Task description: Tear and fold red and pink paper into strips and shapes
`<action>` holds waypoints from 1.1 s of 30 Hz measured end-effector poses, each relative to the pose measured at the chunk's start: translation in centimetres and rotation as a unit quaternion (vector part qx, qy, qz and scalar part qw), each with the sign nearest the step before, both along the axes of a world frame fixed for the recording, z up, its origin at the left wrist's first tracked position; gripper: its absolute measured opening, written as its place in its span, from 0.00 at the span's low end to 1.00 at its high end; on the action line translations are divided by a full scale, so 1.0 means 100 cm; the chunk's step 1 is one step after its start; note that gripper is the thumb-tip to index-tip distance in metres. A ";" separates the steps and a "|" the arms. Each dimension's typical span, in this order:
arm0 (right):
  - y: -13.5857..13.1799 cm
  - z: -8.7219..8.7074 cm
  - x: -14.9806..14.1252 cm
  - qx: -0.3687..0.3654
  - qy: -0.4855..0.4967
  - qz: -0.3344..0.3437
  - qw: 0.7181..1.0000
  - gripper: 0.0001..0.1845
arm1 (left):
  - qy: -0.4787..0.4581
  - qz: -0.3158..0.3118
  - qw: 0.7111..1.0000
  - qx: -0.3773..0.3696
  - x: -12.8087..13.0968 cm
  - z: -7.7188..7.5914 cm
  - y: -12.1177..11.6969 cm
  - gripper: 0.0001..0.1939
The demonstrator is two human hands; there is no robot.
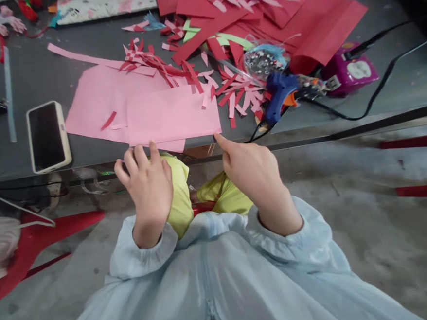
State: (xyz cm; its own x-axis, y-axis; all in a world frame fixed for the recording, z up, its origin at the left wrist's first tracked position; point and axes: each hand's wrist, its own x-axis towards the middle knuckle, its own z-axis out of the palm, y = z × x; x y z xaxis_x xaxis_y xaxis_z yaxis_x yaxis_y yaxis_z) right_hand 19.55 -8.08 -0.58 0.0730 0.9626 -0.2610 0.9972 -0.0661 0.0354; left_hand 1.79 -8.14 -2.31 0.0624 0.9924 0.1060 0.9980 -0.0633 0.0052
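Where the table (305,119) ends at its near edge, your left hand (148,194) rests with its fingers (136,158) bent loosely, empty, their tips touching the lower edge of the pink sheet (172,116). Your right hand (258,176) has its forefinger out on that sheet's near right corner, the rest curled. The sheet lies flat, just overhanging the edge. A phone (47,135) lies left; a blue glue gun (280,94) right.

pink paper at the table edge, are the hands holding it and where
Both the left hand and right hand touch the pink paper along its near edge; a real grip cannot be told.
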 end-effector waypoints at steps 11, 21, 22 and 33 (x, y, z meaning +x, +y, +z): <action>0.005 -0.001 0.002 0.036 0.043 -0.010 0.998 0.28 | -0.001 0.008 0.999 -0.033 0.012 0.001 -0.006 0.26; 0.004 -0.002 0.004 0.036 0.045 -0.009 0.998 0.29 | 0.030 0.087 0.996 -0.010 -0.020 0.006 0.002 0.27; 0.004 -0.001 0.004 0.035 0.044 -0.007 0.998 0.29 | 0.032 0.090 0.995 -0.011 -0.021 0.006 0.003 0.27; 0.002 0.001 -0.004 0.017 0.026 -0.023 0.999 0.29 | 0.046 0.077 0.996 -0.007 -0.025 0.000 0.003 0.28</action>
